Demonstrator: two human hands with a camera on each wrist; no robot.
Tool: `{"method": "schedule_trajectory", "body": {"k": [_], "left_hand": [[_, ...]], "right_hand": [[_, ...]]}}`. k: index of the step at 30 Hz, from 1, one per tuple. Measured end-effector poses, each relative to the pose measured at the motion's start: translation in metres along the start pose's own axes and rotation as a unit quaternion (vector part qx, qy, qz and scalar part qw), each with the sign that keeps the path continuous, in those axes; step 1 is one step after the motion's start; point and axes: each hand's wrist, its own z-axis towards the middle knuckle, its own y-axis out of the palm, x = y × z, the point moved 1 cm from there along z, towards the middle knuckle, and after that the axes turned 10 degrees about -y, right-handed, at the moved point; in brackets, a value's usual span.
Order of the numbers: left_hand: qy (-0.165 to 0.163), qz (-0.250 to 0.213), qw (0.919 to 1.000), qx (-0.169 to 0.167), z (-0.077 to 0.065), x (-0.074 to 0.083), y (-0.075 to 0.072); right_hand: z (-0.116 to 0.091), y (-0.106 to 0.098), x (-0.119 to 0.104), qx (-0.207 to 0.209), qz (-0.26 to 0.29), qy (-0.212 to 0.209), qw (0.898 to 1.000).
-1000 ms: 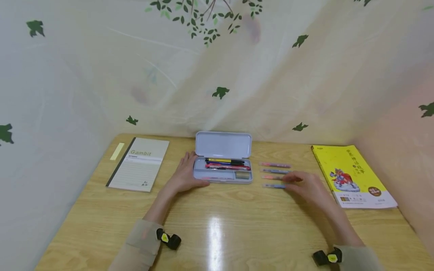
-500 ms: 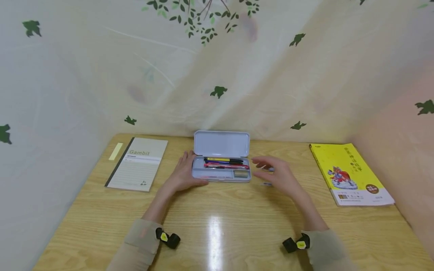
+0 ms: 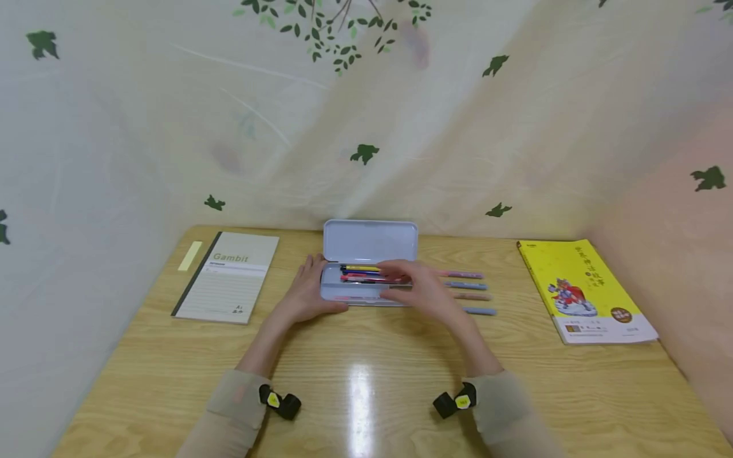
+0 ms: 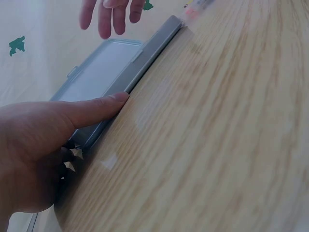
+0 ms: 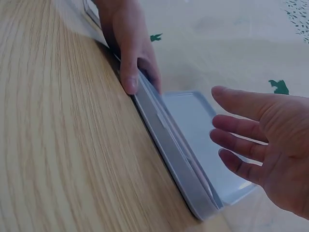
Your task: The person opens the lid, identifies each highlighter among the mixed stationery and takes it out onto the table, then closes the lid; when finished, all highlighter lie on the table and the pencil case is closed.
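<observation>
We see the person's left hand (image 3: pixel 302 296) steadying the open pencil case (image 3: pixel 357 291) at the back of the wooden counter (image 3: pixel 309 381), its thumb laid along the front wall and its other fingers around the left end. The right hand (image 3: pixel 424 289) hangs above the case's right part, loosely spread, thumb apart from the fingers, with nothing in its hold. Both hands do best, we judge, by sharing the work: the left keeps light, even pressure so the case cannot slide, while the right goes straight down, fingertips first, and takes one thing at a time, without dragging the yellow pen (image 3: pixel 359 268) against the red pen (image 3: pixel 357 278) in the rear compartment or knocking the raised lid (image 3: pixel 370 240). Set against the picture from a second earlier, we find the right hand well across: there its fingers are at the four coloured markers (image 3: pixel 466 286); here it covers the case's right end, and the markers lie in their rows beside the case, their left tips hidden from us. The left hand holds the same place.
</observation>
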Motion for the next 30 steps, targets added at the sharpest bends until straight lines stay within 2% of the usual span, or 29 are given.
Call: {"method": "schedule_trajectory", "body": {"k": [8, 18, 23, 30], "left_hand": [[0.006, 0.005, 1.0, 0.003, 0.001, -0.001, -0.001], [-0.014, 0.008, 0.9998, -0.012, 0.001, -0.001, 0.0], [-0.011, 0.011, 0.9998, -0.011, 0.001, -0.001, 0.0], [-0.01, 0.007, 0.9999, -0.009, 0.001, 0.0, -0.001]], "right_hand": [[0.01, 0.019, -0.002, -0.055, -0.031, 0.007, 0.998], [0.008, 0.03, 0.001, -0.087, -0.009, 0.014, 0.996], [0.008, 0.031, 0.002, -0.092, -0.039, 0.017, 0.995], [0.009, 0.035, 0.005, -0.112, -0.105, 0.01, 0.988]]}}
